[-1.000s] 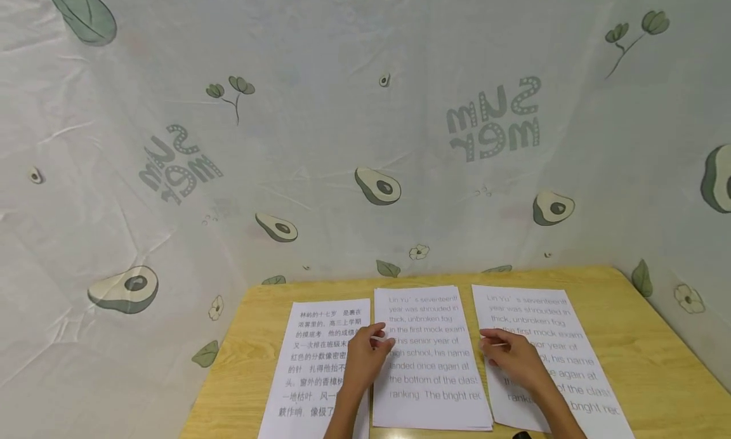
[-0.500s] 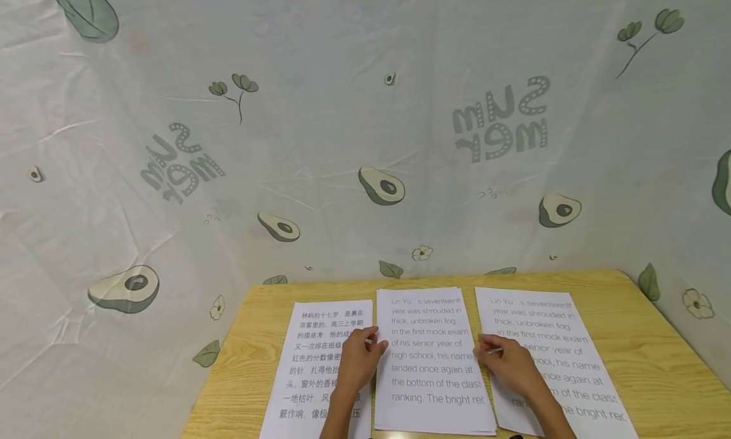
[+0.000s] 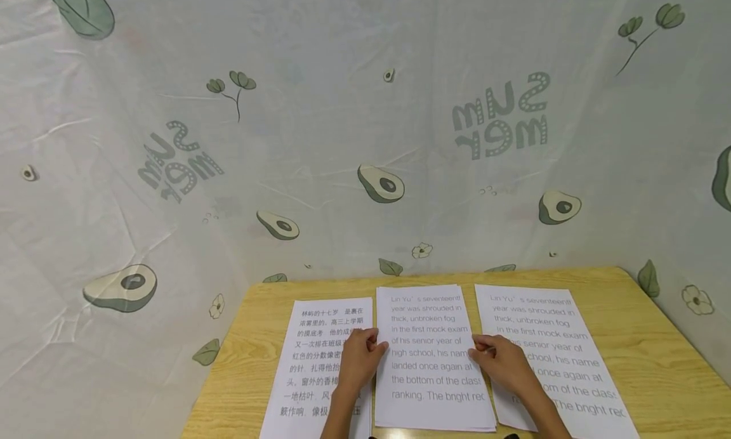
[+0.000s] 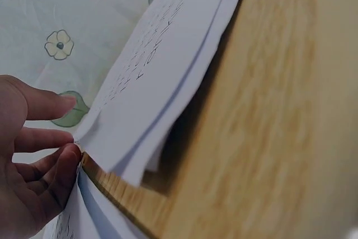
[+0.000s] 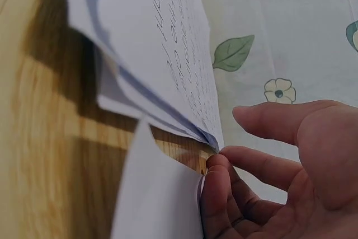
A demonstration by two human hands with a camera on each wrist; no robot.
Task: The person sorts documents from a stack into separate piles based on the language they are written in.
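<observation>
In the head view three paper piles lie side by side. The middle stack of printed sheets [image 3: 428, 388] carries large English text, and its loose layers show along the edges in both wrist views. My left hand [image 3: 360, 363] is at the stack's left edge; the index fingertip touches the paper edge, while the thumb [image 4: 47, 104] stands apart. At the right edge my right hand [image 3: 502, 363] does likewise, index fingertip against the sheets [image 5: 151, 71] and thumb [image 5: 268, 121] raised away from them. Neither hand pinches the paper.
A stack with Chinese text [image 3: 285, 388] lies under my left forearm. Another English-text stack [image 3: 571, 363] lies partly beneath my right hand and forearm. The wooden table [image 3: 628, 325] ends at a patterned cloth [image 3: 342, 109] hanging behind it.
My right hand has moved left, from over the right-hand stack to the middle stack's right edge. My left hand has shifted slightly left to its left edge.
</observation>
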